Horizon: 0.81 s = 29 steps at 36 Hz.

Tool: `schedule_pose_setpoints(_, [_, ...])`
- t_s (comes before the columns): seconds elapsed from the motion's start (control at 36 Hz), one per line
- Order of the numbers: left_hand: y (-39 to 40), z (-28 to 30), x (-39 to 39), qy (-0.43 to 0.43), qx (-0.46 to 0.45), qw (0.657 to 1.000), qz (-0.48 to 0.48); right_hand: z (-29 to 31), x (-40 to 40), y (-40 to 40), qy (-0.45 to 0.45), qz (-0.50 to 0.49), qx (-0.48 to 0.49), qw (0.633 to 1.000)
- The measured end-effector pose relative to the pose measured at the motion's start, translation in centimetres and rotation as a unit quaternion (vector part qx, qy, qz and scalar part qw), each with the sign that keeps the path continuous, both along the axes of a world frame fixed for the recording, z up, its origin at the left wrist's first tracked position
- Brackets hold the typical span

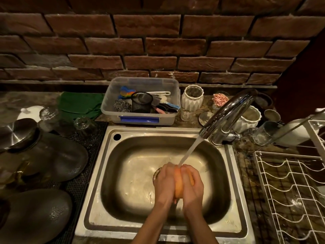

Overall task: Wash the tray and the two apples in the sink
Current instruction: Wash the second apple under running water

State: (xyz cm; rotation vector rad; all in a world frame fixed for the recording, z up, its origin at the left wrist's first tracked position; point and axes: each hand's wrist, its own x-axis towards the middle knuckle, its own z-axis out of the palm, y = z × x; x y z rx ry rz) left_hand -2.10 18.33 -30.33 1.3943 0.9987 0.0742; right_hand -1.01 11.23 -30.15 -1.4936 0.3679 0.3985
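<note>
Over the middle of the steel sink (112, 173) I hold an orange-yellow apple (179, 185) between both hands. My left hand (164, 182) wraps its left side and my right hand (192, 185) wraps its right side. Water runs from the chrome tap (226, 113) in a slanted stream (190, 150) onto the top of the apple. Most of the apple is hidden by my fingers. I see no second apple. Dark oval trays lie left of the sink, one (66, 159) at mid-left and one (37, 215) nearer me.
A clear plastic tub (140, 118) of scrubbers and brushes stands behind the sink. White ribbed jars (192, 99) and glasses sit by the tap. A white wire dish rack (290, 191) fills the right counter. Upturned glasses (84, 125), a steel lid (15, 132) and a green cloth (79, 103) lie at left.
</note>
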Motion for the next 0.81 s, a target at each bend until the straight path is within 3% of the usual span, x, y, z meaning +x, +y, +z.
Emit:
schedule_pose_setpoints(0.17, [0.0, -1.1, -1.2, -0.032, 0.079, 0.995, -0.047, 0.2, -0.1, 0.6, 0.108, -0.088, 0.089, 0.986])
schedule_pose_setpoints(0.25, [0.3, -1.4, -2.3, -0.052, 0.069, 0.992, -0.091, 0.5, 0.3, 0.6, 0.154, -0.079, 0.107, 0.979])
schedule_pose_setpoints(0.42, [0.5, -1.6, -3.4, -0.086, 0.020, 0.992, -0.090, -0.1, 0.7, 0.5, 0.195, -0.018, 0.100, 0.976])
schedule_pose_setpoints(0.58, [0.1, -1.1, -1.9, -0.077, 0.051, 0.995, -0.048, -0.4, 1.5, 0.6, 0.134, 0.028, 0.089, 0.987])
schedule_pose_setpoints(0.81, [1.0, 0.0, -0.2, -0.020, -0.034, 0.999, -0.002, -1.5, 2.1, -0.4, 0.047, 0.140, 0.081, 0.986])
